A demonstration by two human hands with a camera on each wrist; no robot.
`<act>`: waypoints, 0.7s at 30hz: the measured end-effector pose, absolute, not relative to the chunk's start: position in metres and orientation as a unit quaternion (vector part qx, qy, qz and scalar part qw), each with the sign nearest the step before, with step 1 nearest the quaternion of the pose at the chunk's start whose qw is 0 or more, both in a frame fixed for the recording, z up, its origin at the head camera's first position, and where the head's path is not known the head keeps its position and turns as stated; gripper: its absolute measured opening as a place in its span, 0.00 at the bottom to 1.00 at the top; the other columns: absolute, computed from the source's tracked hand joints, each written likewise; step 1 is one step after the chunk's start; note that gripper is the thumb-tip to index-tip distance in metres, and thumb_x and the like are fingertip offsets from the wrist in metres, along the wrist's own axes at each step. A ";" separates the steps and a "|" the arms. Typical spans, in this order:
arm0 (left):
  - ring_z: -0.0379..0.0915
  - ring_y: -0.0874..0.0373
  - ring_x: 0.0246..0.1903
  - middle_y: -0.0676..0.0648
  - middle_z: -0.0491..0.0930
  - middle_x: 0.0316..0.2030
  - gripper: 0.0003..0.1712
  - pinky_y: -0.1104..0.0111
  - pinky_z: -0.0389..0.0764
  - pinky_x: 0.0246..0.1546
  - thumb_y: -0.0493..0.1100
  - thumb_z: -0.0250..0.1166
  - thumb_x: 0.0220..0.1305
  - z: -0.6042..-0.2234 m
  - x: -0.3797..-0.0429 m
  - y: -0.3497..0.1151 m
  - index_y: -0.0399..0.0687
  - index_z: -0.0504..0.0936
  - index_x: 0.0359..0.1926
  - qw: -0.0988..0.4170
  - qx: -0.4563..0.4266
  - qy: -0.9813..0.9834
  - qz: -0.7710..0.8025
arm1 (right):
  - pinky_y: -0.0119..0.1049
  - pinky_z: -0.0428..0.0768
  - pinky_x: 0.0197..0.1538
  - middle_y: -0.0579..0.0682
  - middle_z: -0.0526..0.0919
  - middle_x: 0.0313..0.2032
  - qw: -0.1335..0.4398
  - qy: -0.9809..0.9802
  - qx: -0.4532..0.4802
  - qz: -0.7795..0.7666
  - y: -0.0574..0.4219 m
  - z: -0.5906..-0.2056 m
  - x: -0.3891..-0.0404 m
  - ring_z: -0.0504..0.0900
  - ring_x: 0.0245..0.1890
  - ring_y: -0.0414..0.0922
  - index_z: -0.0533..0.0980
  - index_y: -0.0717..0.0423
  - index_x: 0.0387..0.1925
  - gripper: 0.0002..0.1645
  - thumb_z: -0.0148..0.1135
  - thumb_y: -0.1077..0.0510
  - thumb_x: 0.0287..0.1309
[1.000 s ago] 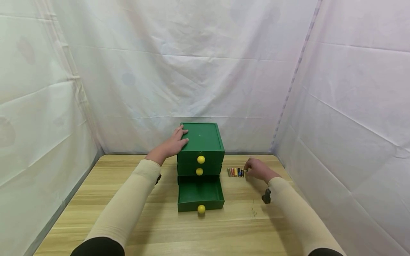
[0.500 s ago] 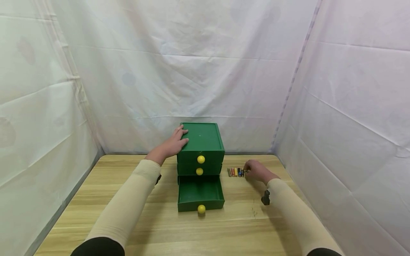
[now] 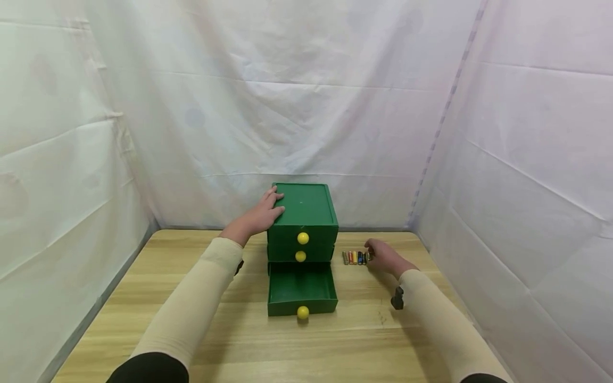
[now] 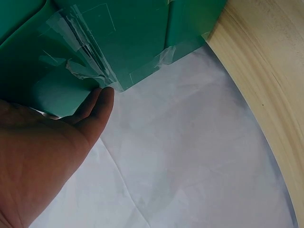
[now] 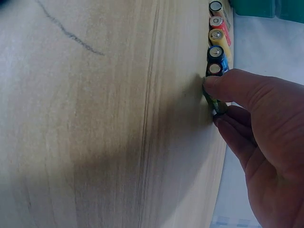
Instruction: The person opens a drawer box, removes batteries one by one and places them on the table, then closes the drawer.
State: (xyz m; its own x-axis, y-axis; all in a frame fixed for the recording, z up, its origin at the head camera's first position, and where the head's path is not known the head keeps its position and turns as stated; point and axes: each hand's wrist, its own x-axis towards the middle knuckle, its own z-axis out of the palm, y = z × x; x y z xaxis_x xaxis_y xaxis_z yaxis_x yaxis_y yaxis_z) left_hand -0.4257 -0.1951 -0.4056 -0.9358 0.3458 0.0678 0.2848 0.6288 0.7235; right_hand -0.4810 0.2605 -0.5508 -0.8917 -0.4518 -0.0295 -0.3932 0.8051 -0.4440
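Observation:
A green drawer cabinet (image 3: 304, 205) with yellow knobs stands on the table, its lowest drawer (image 3: 303, 290) pulled out and bare inside. My left hand (image 3: 258, 215) rests on the cabinet's top left edge, fingers spread; the left wrist view shows it along the taped green side (image 4: 137, 38). To the cabinet's right lies a row of batteries, among them a red battery (image 5: 217, 22), a yellow battery (image 5: 217, 35) and a blue battery (image 5: 216, 53). At the row's right end my right hand (image 3: 385, 256) pinches a dark greenish battery (image 5: 216, 105) between thumb and fingers, partly hidden by them.
The wooden table (image 3: 268, 351) reaches back to white cloth walls (image 3: 287, 106) behind and on both sides. Dark marks (image 3: 382, 318) show on the tabletop in front of my right hand. The drawer juts forward from the cabinet.
My right hand has shifted slightly left, bringing its battery closer to the row. My left hand stays on the cabinet. The head view has turned a little.

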 end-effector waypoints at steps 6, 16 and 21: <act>0.24 0.43 0.88 0.46 0.25 0.90 0.36 0.42 0.47 0.84 0.54 0.45 0.92 -0.410 -0.431 -0.194 0.43 0.52 0.89 0.043 0.165 0.903 0.394 | 0.61 0.81 0.64 0.66 0.82 0.60 0.066 0.945 -0.221 -0.233 0.261 -0.552 -0.479 0.81 0.61 0.63 0.74 0.71 0.69 0.37 0.78 0.69 0.59; 0.23 0.45 0.88 0.49 0.25 0.90 0.36 0.42 0.47 0.84 0.55 0.47 0.91 -0.418 -0.443 -0.199 0.47 0.54 0.88 0.046 0.160 0.900 0.403 | 0.58 0.82 0.62 0.64 0.79 0.59 0.078 0.949 -0.201 -0.228 0.258 -0.553 -0.476 0.81 0.59 0.60 0.71 0.72 0.71 0.41 0.80 0.67 0.61; 0.24 0.44 0.88 0.49 0.26 0.90 0.36 0.41 0.47 0.84 0.56 0.47 0.91 -0.418 -0.444 -0.199 0.47 0.54 0.88 0.045 0.162 0.901 0.399 | 0.60 0.79 0.66 0.67 0.77 0.61 0.080 0.951 -0.186 -0.234 0.258 -0.553 -0.473 0.80 0.63 0.63 0.69 0.71 0.73 0.44 0.80 0.65 0.60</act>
State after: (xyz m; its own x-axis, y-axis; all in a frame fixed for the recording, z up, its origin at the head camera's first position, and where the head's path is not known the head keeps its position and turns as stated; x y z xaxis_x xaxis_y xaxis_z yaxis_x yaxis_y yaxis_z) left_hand -0.4444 -0.1988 -0.4185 -0.9433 0.3283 0.0484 0.2566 0.6290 0.7339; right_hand -0.4732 0.2582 -0.5526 -0.9177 -0.3919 -0.0649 -0.3173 0.8214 -0.4739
